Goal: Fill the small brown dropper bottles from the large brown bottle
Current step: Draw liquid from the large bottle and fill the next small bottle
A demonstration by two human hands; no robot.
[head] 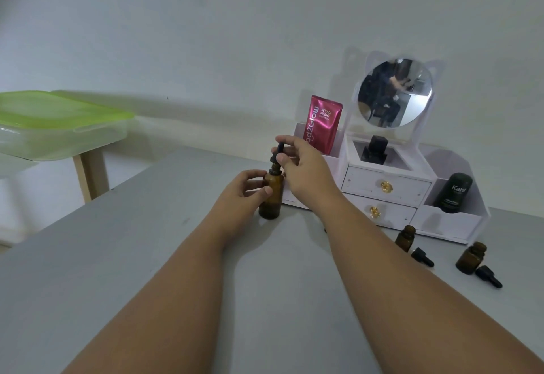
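The large brown bottle [272, 197] stands upright on the grey table [147, 256]. My left hand [245, 189] grips its body. My right hand [300, 164] pinches the black dropper cap [277, 154], which sits at or just above the bottle's neck. Two small brown dropper bottles [405, 238] [470, 257] stand uncapped at the right, well apart from both hands. A black dropper cap lies beside each one [422, 256] [488, 277].
A white organiser [388, 185] with a round mirror, two drawers, a pink pouch [323, 123] and a dark green tube [453, 192] stands behind the bottles. A clear box with a green lid [59, 120] sits on a side table at the left.
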